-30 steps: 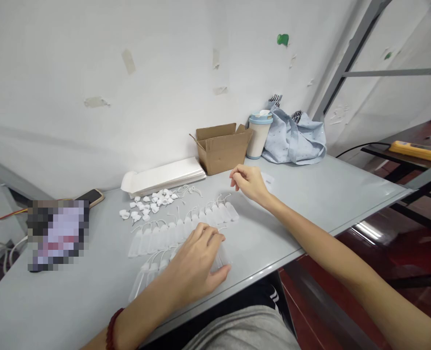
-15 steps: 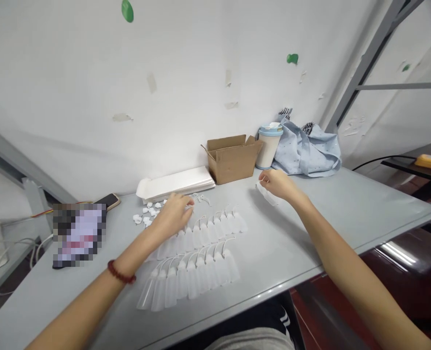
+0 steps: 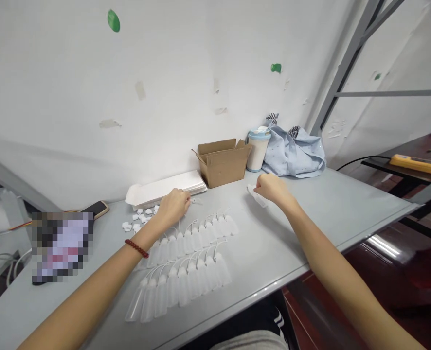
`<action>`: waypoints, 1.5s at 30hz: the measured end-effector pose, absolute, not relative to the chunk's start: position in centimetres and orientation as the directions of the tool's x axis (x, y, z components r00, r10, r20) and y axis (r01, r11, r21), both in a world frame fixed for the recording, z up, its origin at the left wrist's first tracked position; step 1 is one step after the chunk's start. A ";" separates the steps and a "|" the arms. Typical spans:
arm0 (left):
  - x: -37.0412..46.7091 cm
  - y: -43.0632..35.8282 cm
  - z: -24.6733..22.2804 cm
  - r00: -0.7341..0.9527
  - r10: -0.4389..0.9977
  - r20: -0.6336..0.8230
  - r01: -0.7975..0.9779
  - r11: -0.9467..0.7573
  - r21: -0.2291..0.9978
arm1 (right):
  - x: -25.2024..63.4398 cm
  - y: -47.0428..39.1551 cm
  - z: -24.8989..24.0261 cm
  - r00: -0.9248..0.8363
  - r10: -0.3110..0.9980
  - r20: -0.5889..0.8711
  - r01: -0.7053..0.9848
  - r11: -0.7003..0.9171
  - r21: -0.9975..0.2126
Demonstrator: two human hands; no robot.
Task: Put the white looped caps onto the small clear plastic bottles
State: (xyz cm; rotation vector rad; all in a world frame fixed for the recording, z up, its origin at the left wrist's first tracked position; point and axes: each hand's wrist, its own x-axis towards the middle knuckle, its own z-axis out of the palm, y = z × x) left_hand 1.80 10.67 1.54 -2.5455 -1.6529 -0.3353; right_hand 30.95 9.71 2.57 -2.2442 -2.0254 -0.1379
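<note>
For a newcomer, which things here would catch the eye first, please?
Probably the two rows of translucent pieces, lying on the near part of the grey table. Behind them, an open cardboard box stands near the wall, just left of a blue-lidded cup.

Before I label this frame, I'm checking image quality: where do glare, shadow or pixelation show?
Head view: a white glare streak on the glossy red floor, small glints along the front edge of the table; head view: a soft shadow below the right hand; head view: a pixelated patch at left hides detail.
</note>
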 end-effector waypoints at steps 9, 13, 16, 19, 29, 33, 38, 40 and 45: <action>-2.2 3.5 1.2 0.212 0.703 0.679 0.836 -0.490 0.246 | 30.8 9.3 2.7 0.102 0.990 0.094 0.994 -0.104 0.021; -2.1 1.5 1.4 0.122 0.608 0.785 0.812 -0.516 0.273 | 30.5 9.2 2.5 0.091 0.995 0.041 0.995 -0.092 0.033; -1.4 1.2 1.7 0.128 0.520 0.845 0.797 -0.561 0.224 | 30.0 9.2 2.4 0.080 0.997 -0.010 0.997 -0.080 0.023; -0.8 1.3 1.3 0.196 0.445 0.874 0.774 -0.617 0.141 | 29.6 9.3 2.3 0.046 0.997 -0.054 0.999 -0.047 -0.008; 0.7 0.4 0.5 0.180 0.693 0.698 0.684 -0.599 0.417 | 26.5 6.5 3.2 -0.526 0.849 0.054 0.541 0.383 -0.748; 1.4 -0.1 0.6 0.158 0.826 0.541 0.652 -0.498 0.571 | 23.7 4.0 2.6 -0.690 0.718 0.090 0.276 0.376 -0.885; 1.8 -0.6 0.5 0.201 0.801 0.563 0.671 -0.532 0.517 | 21.9 2.5 1.8 -0.674 0.728 0.126 0.212 0.354 -0.911; 1.9 -0.8 0.4 0.218 0.767 0.603 0.679 -0.563 0.471 | 21.8 2.5 1.8 -0.666 0.735 0.125 0.218 0.353 -0.910; 1.9 -0.9 0.2 0.254 0.720 0.645 0.664 -0.615 0.425 | 21.8 2.9 1.7 -0.663 0.733 0.155 0.237 0.402 -0.884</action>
